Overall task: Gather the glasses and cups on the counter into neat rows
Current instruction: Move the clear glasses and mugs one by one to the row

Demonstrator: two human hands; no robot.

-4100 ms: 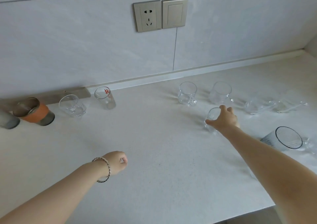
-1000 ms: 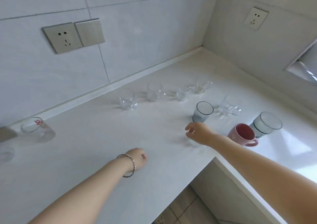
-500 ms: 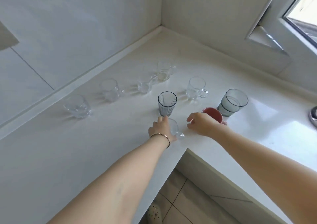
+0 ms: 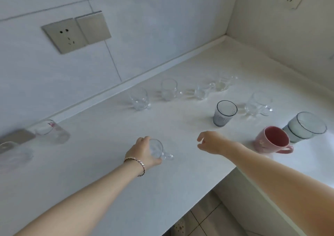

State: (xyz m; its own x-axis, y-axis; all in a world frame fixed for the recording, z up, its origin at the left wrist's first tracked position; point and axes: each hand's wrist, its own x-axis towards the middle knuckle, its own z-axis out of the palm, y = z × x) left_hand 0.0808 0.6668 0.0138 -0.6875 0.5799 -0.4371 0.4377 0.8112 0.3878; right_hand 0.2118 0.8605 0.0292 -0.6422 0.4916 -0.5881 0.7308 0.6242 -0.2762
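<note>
Left hand (image 4: 142, 152) grip wraps the clear handled cup (image 4: 159, 150); right hand (image 4: 210, 142) hovers loosely open, empty.

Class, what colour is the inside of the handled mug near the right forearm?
Pink; the mug shows best in the head view.

Soft daylight from the right, faint shadows falling leftward, motion blur at left edge, wide-angle bending throughout.

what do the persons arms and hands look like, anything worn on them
Both forearms are bare, with no sleeves in view. The left hand has a thin beaded bracelet around its wrist, with pale and dark links. The right hand wears nothing visible: no ring, watch or glove.
</note>
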